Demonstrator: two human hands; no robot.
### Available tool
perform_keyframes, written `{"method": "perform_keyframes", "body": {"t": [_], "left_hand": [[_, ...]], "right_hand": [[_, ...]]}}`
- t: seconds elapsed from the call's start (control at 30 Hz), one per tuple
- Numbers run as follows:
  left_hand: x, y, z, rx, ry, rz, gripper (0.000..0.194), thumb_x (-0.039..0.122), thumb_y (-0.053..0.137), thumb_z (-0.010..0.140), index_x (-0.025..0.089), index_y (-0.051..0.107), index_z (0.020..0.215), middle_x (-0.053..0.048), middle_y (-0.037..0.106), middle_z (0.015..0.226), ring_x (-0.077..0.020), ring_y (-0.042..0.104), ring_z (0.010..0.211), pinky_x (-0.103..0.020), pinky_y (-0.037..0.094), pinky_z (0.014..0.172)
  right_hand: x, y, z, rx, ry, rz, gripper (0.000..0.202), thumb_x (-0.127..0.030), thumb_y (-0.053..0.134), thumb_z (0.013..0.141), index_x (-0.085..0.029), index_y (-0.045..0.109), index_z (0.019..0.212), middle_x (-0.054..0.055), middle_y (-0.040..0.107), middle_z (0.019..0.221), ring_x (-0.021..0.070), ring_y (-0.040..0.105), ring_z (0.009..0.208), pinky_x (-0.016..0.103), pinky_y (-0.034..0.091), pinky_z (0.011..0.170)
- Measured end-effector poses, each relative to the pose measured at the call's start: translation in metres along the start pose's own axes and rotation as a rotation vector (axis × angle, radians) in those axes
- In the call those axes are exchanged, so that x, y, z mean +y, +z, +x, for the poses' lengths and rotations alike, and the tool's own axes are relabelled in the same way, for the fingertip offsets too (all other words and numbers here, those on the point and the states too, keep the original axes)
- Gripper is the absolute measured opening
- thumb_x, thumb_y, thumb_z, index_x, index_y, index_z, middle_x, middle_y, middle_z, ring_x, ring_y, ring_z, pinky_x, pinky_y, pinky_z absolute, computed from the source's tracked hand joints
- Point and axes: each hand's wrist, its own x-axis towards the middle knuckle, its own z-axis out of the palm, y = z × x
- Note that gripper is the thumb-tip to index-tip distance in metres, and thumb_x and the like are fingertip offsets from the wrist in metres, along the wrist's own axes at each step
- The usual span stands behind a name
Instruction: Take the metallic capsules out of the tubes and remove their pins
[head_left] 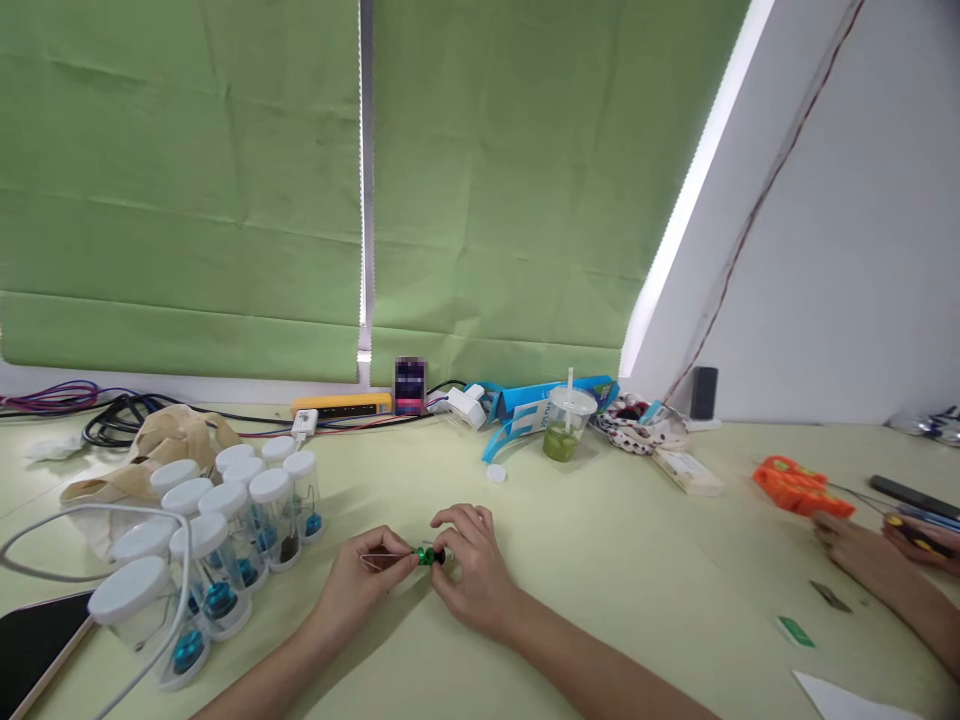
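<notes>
While both our hands meet at lower centre, we handle a small shiny green-and-black piece (426, 556) between our fingertips.
Our left hand (351, 582) pinches its green end nearly closed, a thin bent metal wire (386, 555) running alongside the fingers; our right hand (480, 585) has thumb and forefinger closed on the black end, other fingers raised. Clear tubes with white lids (271, 487) stand at lower left. We judge this a fine two-handed adjustment; any further move calls for light, steady pinches held in line.
</notes>
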Motion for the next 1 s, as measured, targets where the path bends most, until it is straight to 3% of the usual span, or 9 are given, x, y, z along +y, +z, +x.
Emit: {"method": "perform_keyframes", "body": {"t": [0.33,1.0], "left_hand": [[-0.0021,-0.0008,0.0008,-0.007,-0.013,0.0,0.02,0.03,0.067,0.066,0.014,0.056,0.06,-0.001,0.059,0.063,-0.0125,0.051,0.06,-0.024,0.039,0.056],[-0.0009,-0.0005,0.0006,0.001,-0.005,-0.017,0.02,0.03,0.068,0.064,0.014,0.058,0.059,0.0,0.057,0.061,-0.0116,0.049,0.058,-0.023,0.037,0.053]], "right_hand": [[-0.0002,0.0016,0.0016,-0.004,0.045,-0.01,0.017,-0.007,0.051,0.066,-0.018,0.046,0.079,0.005,0.052,0.096,0.0197,0.046,0.093,0.035,0.026,0.079],[0.0009,0.0021,-0.0003,0.01,-0.02,-0.016,0.013,-0.007,0.048,0.07,-0.018,0.047,0.077,0.005,0.054,0.1,0.02,0.047,0.094,0.037,0.027,0.079]]}}
